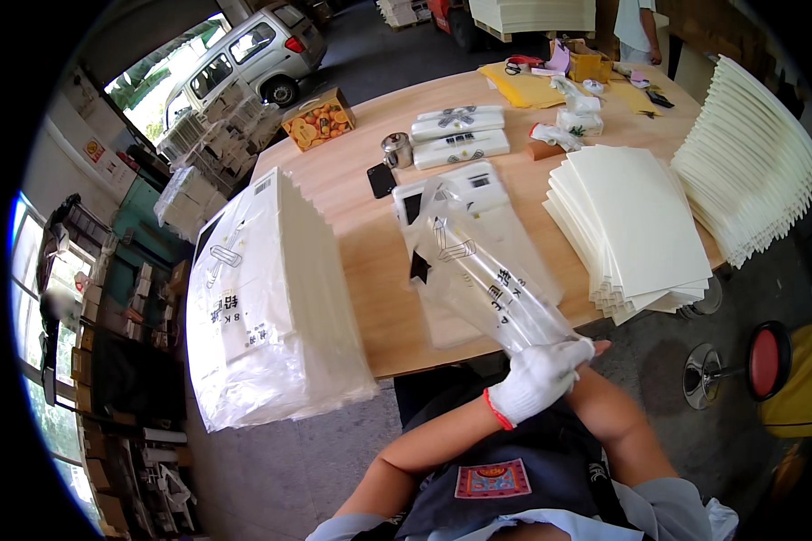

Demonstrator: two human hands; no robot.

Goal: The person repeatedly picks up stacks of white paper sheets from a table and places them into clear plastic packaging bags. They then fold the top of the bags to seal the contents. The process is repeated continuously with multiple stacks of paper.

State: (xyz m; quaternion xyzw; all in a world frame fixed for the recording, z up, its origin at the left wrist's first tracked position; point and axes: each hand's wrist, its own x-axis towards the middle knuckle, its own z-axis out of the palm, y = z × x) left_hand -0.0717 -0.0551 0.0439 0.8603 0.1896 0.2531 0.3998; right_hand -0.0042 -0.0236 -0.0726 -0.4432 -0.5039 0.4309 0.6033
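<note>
A clear printed plastic bag (492, 279) slants across the table's front edge, its near end gathered at my hands. My left hand (537, 377), in a white knit glove with a red cuff, closes on that end. Crossing behind the glove is my right hand (603, 347); only a bit of bare finger shows, and its grip is hidden. Beneath the bag lies a pile of flat clear bags (456, 316). To the right sits a fanned stack of cream paper sheets (636, 225). On the left stands a tall stack of bagged paper packs (253, 307).
A phone (381, 180), a metal tin (396, 150), rolled bag bundles (460, 135) and an orange-patterned box (319, 119) are on the wooden table (370, 270). Another paper stack (749, 162) rises at the right edge. Near it is a red-seated stool (769, 361). A person (636, 32) stands far back.
</note>
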